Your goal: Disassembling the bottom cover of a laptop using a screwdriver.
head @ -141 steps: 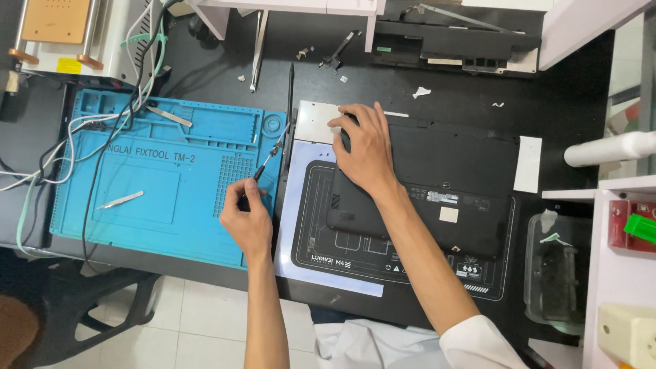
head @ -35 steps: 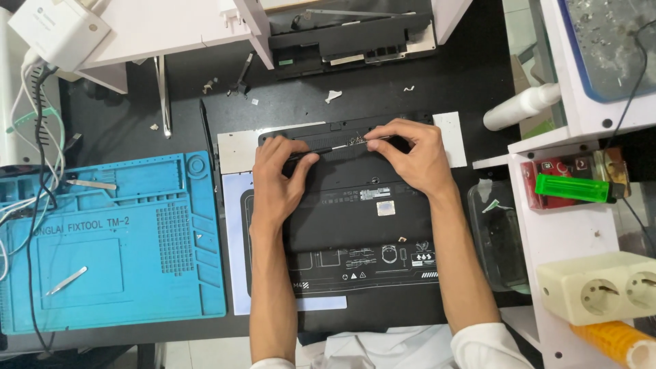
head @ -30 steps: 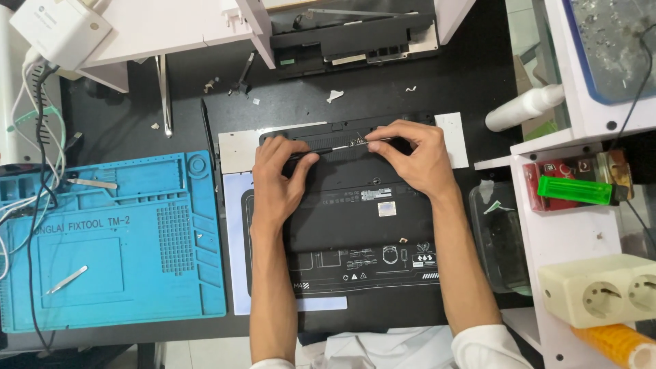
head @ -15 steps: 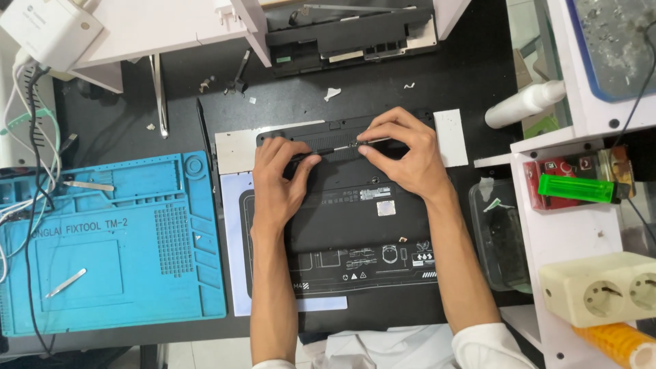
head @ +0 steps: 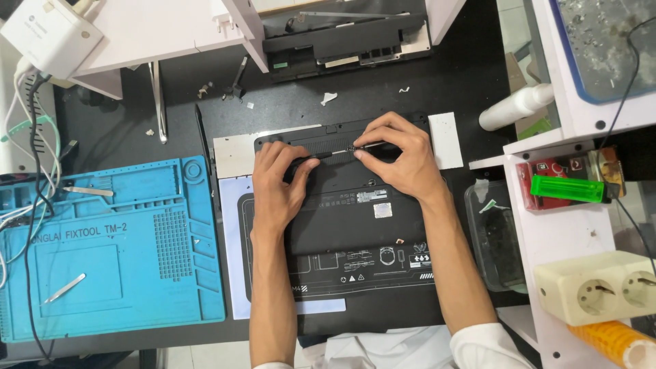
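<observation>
Both hands [head: 277,188] [head: 403,160] at laptop's [head: 355,225] far edge

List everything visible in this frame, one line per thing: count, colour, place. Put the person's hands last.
laptop base: 1, black, underside up, centre of the table
screwdriver: 1, black handle with a thin metal shaft, lying across the laptop's far edge
work mat: 1, blue, left of the laptop
tweezers: 2, silver, lying on the mat
laptop part: 1, black, far side of the table
squeeze bottle: 1, white, on its side at the right
lighter: 1, green, on the white shelf at the right
power strip: 1, cream, lower right
plastic tub: 1, clear, right of the laptop
left hand: 1, gripping the screwdriver handle
right hand: 1, fingertips pinching the screwdriver shaft
</observation>
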